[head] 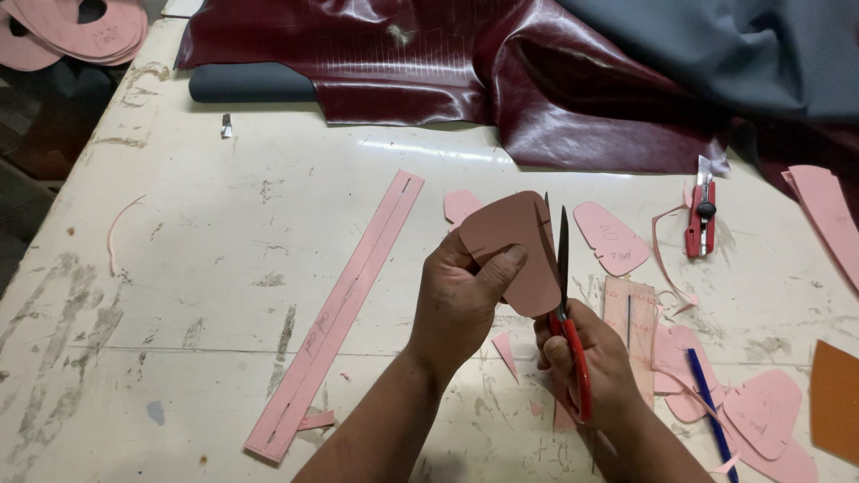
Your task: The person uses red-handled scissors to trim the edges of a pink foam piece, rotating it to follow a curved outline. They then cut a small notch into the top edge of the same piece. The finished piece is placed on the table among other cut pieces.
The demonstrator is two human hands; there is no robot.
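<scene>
Around the long pink slotted strip (337,309) on the worn white table (206,233), dark red glossy leather (501,80) lies beyond, a red utility knife (700,210) and pink cut-outs (611,237) to its right. Right of the strip, the left hand (461,300) pinches a rounded brownish-pink piece (510,241); the right hand (595,367) grips red-handled scissors (568,317), blades against the piece's edge.

A long pink strip (335,315) lies slantwise on the worn white table (206,233). Dark red leather (465,72) and grey cloth (734,45) are heaped at the far edge. A red utility knife (699,215) lies near pink cut-outs (610,237); a blue pen (711,407) rests on others.
</scene>
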